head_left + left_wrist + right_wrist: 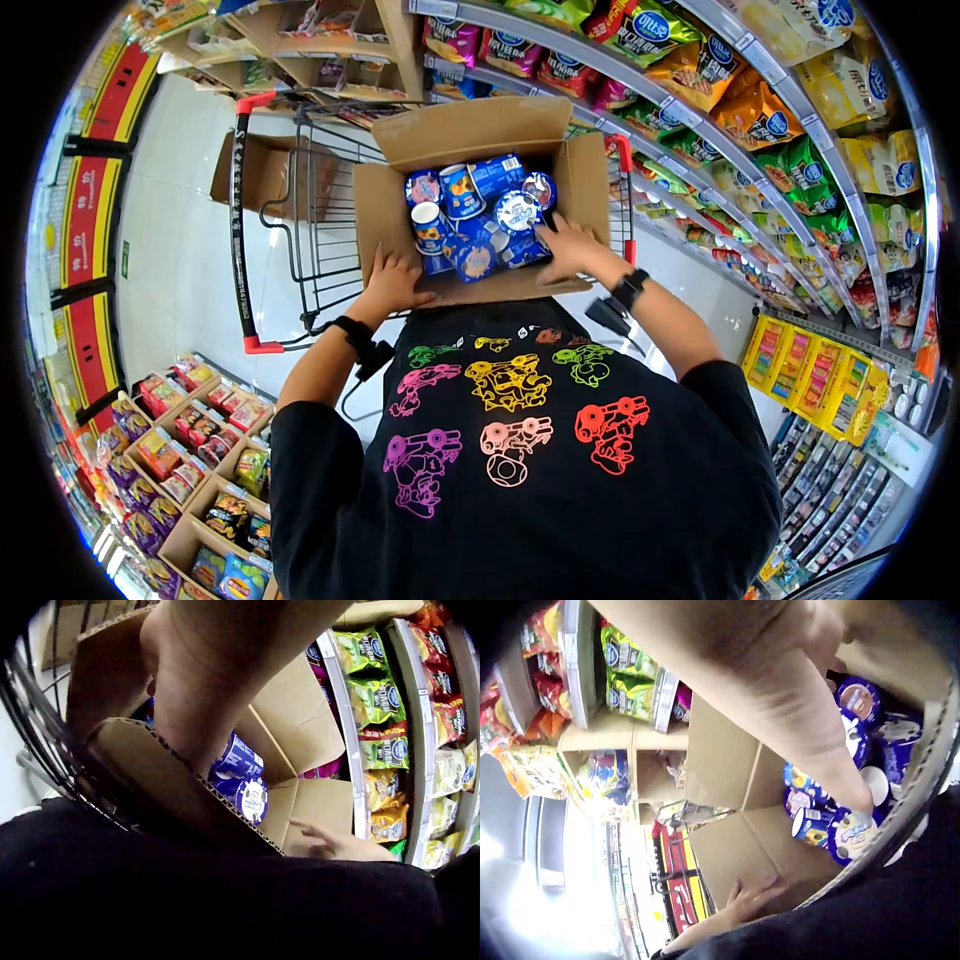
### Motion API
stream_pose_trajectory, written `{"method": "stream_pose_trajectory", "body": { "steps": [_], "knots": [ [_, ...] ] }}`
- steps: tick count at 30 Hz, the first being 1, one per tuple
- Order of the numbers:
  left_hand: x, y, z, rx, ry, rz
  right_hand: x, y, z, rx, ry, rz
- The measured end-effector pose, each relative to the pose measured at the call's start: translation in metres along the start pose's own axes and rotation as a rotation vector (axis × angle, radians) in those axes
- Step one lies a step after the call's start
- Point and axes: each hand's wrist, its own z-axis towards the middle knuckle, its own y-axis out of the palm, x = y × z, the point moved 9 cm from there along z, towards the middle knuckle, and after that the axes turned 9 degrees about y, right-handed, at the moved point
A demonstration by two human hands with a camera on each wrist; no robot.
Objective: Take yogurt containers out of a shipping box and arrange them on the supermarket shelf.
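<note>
An opened cardboard box holds a jumble of blue snack cups, some upright and some on their sides. One cup shows a white lid with dark print. My left hand rests at the near left corner, fingers spread over the side flap and near edge. At the right side, my right hand reaches over the edge with extended fingers close to the cups. The left wrist view shows the right hand's fingers loosely straight by a flap. Neither hand grips a cup.
The box sits on a wire shopping cart with red corner pieces. Another brown carton lies to the left. Shelves of bagged snacks run along the right, and bins of packaged food stand at lower left.
</note>
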Motion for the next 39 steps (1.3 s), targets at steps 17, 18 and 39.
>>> {"method": "stream_pose_trajectory", "body": {
  "steps": [17, 18, 39],
  "knots": [
    [0.011, 0.006, 0.004, 0.076, -0.103, -0.143, -0.021, 0.011, 0.101, 0.384, 0.153, -0.026],
    [0.013, 0.004, 0.004, 0.068, -0.103, -0.147, -0.019, 0.011, 0.099, 0.4, 0.163, 0.018],
    [0.073, -0.229, -0.054, 1.057, 0.278, -0.753, -0.106, -0.205, -0.172, 0.836, -0.562, 0.562]
  ]
}}
